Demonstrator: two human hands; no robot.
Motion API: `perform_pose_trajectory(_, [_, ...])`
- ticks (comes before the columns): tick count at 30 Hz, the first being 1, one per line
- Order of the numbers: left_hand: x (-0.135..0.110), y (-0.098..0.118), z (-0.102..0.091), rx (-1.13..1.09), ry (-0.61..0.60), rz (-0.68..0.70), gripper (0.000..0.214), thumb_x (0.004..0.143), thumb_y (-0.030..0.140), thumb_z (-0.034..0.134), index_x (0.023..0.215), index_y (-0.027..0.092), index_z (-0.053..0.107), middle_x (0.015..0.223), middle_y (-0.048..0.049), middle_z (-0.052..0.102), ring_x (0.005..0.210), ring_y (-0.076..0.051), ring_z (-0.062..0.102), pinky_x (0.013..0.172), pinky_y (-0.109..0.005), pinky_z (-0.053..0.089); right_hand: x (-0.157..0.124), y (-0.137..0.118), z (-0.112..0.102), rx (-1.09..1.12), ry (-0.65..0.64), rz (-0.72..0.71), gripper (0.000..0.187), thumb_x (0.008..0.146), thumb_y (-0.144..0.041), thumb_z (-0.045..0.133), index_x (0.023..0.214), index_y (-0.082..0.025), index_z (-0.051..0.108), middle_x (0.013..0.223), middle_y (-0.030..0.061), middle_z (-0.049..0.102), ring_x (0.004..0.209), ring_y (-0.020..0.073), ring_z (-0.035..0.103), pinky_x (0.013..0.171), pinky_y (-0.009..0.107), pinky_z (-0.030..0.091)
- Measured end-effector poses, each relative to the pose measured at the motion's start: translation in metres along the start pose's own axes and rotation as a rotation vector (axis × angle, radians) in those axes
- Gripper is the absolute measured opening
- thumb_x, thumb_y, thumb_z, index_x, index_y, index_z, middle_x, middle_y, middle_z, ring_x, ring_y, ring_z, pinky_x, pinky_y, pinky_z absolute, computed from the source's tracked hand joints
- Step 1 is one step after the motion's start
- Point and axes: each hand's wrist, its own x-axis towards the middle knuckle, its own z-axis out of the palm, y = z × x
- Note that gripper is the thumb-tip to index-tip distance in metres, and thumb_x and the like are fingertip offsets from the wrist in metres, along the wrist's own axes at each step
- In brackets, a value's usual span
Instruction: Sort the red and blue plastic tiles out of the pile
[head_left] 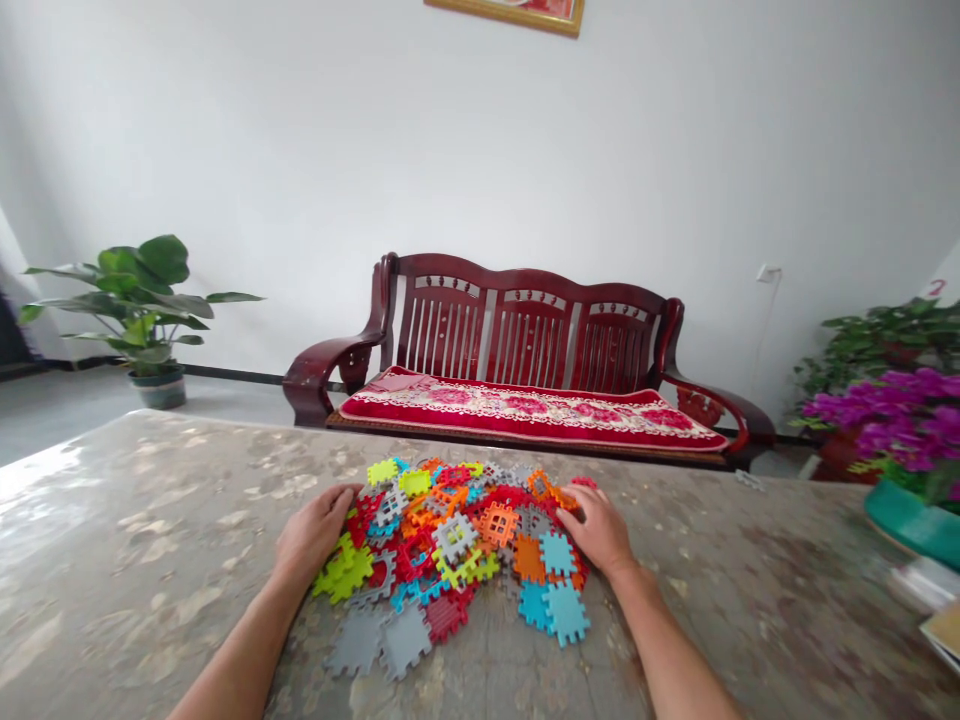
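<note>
A heap of flat, toothed plastic building tiles (457,540) in red, orange, yellow-green, blue and grey lies on the marble-patterned table (150,540). My left hand (315,530) rests against the heap's left side, fingers curled over the tiles at the edge. My right hand (600,525) lies against the right side, fingers bent onto red and orange tiles. Neither hand clearly lifts a piece. Two grey tiles (382,640) and blue tiles (555,605) sit at the near edge of the pile.
Beyond the table stands a dark red wooden bench (525,350) with a red flowered cushion. A leafy potted plant (142,310) is on the floor at left. Purple flowers in a green pot (900,440) and some books (930,590) occupy the table's right side.
</note>
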Motion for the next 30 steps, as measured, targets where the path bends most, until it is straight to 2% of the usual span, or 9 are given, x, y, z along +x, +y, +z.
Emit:
perform_pose_trajectory(4, [0.002, 0.0, 0.002, 0.003, -0.009, 0.016, 0.042, 0.089, 0.048, 0.041, 0.11, 0.031, 0.072, 0.11, -0.0005, 0.074, 0.099, -0.023, 0.067, 0.079, -0.028, 0.049, 0.0, 0.001, 0.002, -0.036, -0.042, -0.011, 0.024, 0.087, -0.031, 0.05, 0.096, -0.026, 0.072, 0.104, 0.0036, 0.072, 0.103, 0.0232, 0.06, 0.092, 0.039, 0.046])
perform_pose_trajectory(9, [-0.001, 0.004, 0.0, 0.025, -0.026, 0.034, 0.04, 0.089, 0.046, 0.04, 0.109, 0.031, 0.072, 0.11, 0.0, 0.074, 0.1, -0.022, 0.067, 0.078, -0.026, 0.048, 0.0, 0.008, 0.004, -0.036, -0.003, -0.02, 0.023, 0.089, -0.032, 0.047, 0.086, -0.026, 0.069, 0.094, 0.0039, 0.071, 0.095, 0.0229, 0.061, 0.087, 0.036, 0.046])
perform_pose_trajectory(14, [-0.003, 0.007, -0.002, 0.037, -0.013, 0.07, 0.04, 0.088, 0.045, 0.041, 0.107, 0.031, 0.073, 0.11, -0.0003, 0.074, 0.1, -0.023, 0.067, 0.077, -0.026, 0.048, 0.001, 0.005, 0.001, 0.03, 0.121, 0.063, 0.025, 0.089, -0.034, 0.043, 0.083, -0.026, 0.066, 0.092, 0.005, 0.069, 0.093, 0.0233, 0.06, 0.086, 0.036, 0.046])
perform_pose_trajectory(18, [-0.001, 0.005, -0.001, 0.017, -0.003, 0.078, 0.038, 0.087, 0.044, 0.044, 0.105, 0.03, 0.074, 0.109, 0.0001, 0.075, 0.1, -0.022, 0.067, 0.079, -0.026, 0.048, 0.003, -0.01, -0.005, 0.252, 0.219, 0.028, 0.026, 0.089, -0.038, 0.044, 0.085, -0.024, 0.066, 0.094, 0.0071, 0.069, 0.095, 0.0219, 0.061, 0.088, 0.034, 0.047])
perform_pose_trajectory(21, [0.0, 0.004, 0.0, 0.011, -0.001, 0.084, 0.037, 0.086, 0.044, 0.045, 0.105, 0.031, 0.074, 0.109, 0.0007, 0.074, 0.1, -0.022, 0.067, 0.079, -0.025, 0.048, 0.004, -0.017, -0.006, 0.387, 0.17, 0.014, 0.028, 0.088, -0.037, 0.045, 0.097, -0.022, 0.067, 0.103, 0.0078, 0.069, 0.098, 0.0211, 0.062, 0.087, 0.033, 0.049])
perform_pose_trajectory(24, [-0.001, 0.004, 0.0, 0.019, -0.009, 0.09, 0.038, 0.087, 0.044, 0.044, 0.106, 0.031, 0.073, 0.11, 0.001, 0.074, 0.1, -0.021, 0.067, 0.078, -0.025, 0.048, 0.002, -0.01, -0.001, 0.372, 0.054, 0.084, 0.031, 0.081, -0.032, 0.051, 0.106, -0.023, 0.067, 0.113, 0.0068, 0.068, 0.104, 0.0225, 0.062, 0.084, 0.034, 0.051])
perform_pose_trajectory(27, [-0.002, 0.006, -0.001, 0.037, -0.017, 0.083, 0.039, 0.088, 0.044, 0.042, 0.107, 0.03, 0.073, 0.112, 0.0008, 0.074, 0.101, -0.021, 0.067, 0.079, -0.025, 0.048, -0.001, 0.002, 0.005, 0.286, -0.093, 0.107, 0.044, 0.07, -0.024, 0.059, 0.113, -0.024, 0.067, 0.116, 0.0059, 0.068, 0.112, 0.0243, 0.059, 0.094, 0.038, 0.049])
perform_pose_trajectory(30, [-0.003, 0.007, -0.001, 0.041, -0.017, 0.092, 0.039, 0.088, 0.044, 0.041, 0.107, 0.03, 0.073, 0.112, 0.0005, 0.073, 0.102, -0.022, 0.066, 0.08, -0.026, 0.048, -0.001, 0.005, 0.009, 0.237, -0.157, 0.071, 0.049, 0.07, -0.021, 0.059, 0.118, -0.024, 0.066, 0.119, 0.0055, 0.068, 0.115, 0.0238, 0.057, 0.104, 0.042, 0.042])
